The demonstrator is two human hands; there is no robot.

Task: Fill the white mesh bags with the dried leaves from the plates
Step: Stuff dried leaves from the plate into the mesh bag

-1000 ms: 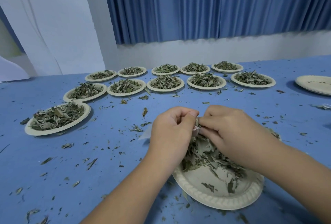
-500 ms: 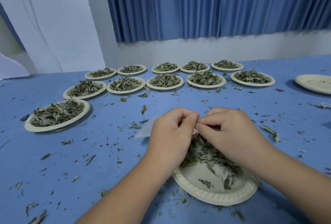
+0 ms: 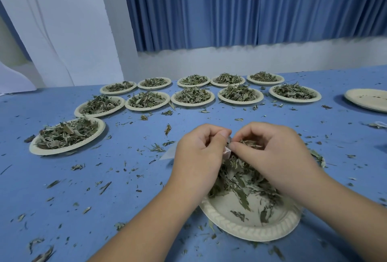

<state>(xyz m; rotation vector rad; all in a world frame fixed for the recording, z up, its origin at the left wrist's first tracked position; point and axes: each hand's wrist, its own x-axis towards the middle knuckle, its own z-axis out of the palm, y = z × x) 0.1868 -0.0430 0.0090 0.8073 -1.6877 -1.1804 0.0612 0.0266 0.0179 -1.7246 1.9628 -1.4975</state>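
In the head view, a small white mesh bag (image 3: 227,153) is held above the near plate (image 3: 251,233). It is pinched at its mouth by the curled fingers of the left hand (image 3: 201,157), and most of it is hidden. A tuft of dried leaves (image 3: 250,143) is pinched by the right hand (image 3: 272,157) just at that mouth. Filling is judged to be in hand. Next, the tuft needs to be pushed inside while the mouth is kept open. Other full plates (image 3: 101,128) are set further back on the table (image 3: 125,199).
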